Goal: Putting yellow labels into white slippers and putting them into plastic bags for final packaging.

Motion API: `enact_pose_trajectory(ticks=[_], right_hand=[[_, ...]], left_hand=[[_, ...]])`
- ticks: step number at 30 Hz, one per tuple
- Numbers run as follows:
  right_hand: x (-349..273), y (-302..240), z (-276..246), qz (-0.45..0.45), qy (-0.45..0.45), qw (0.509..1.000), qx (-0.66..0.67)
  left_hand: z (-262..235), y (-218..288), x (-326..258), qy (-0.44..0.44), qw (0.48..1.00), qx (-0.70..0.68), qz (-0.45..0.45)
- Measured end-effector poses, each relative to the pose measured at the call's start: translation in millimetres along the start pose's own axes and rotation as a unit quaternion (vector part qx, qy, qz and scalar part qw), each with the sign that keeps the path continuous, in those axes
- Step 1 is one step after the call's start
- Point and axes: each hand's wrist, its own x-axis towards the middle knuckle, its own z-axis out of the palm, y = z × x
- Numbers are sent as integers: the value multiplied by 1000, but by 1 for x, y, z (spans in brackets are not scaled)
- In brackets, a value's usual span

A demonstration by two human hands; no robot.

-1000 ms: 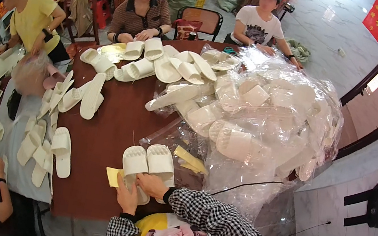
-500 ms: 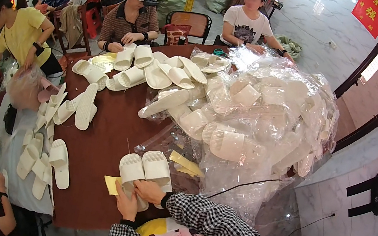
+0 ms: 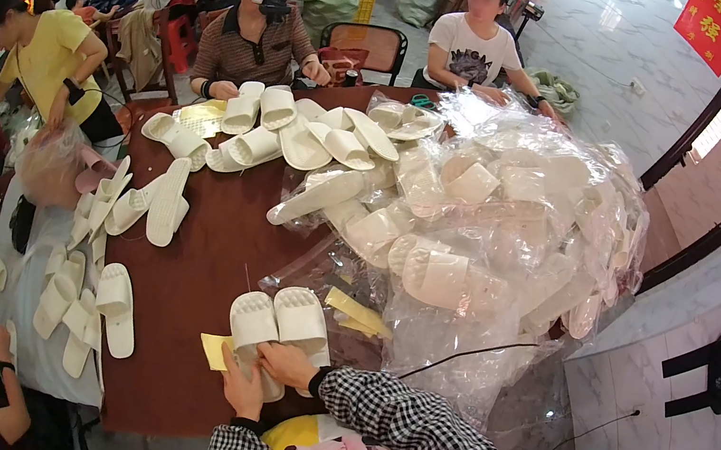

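Note:
A pair of cream slippers (image 3: 303, 317) lies side by side at the table's near edge, toes pointing away from me. My left hand (image 3: 242, 387) is closed on the left slipper's (image 3: 254, 316) heel end. Beside its fingertips a yellow paper piece (image 3: 214, 351) sticks out to the left; whether the fingers pinch it I cannot tell. My right hand (image 3: 288, 365) lies across the right slipper's sole, with its fingertips bent in at the inner edge of the left slipper. Exactly what those fingertips grip is hidden.
A large heap of cream slippers in clear plastic bags (image 3: 515, 223) fills the table's (image 3: 185, 291) right side. Yellow papers (image 3: 359, 313) lie right of my pair. Loose slippers (image 3: 114, 307) line the left. Two people sit opposite; a person in yellow (image 3: 53, 55) stands left.
Across the table, the person in the striped shirt has moved a hand away from the slippers, out to the right. My hands and the pair stay nearly still.

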Motion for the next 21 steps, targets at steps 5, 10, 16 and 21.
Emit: enact_pose_trajectory(ticks=[5,10,16,21], right_hand=[[-1,5,4,8,9,1000,3],[-7,5,-8,-1,-10,1000,16],[-24,-12,-65,-79,-7,997,26],[-23,7,-108,-99,133,973,-160]], left_hand=[[1,4,0,5,1000,19,5],[0,-2,2,-2,1000,7,18],[-10,-13,-4,-18,997,-55,46],[-13,-9,-9,-49,996,-71,18]])
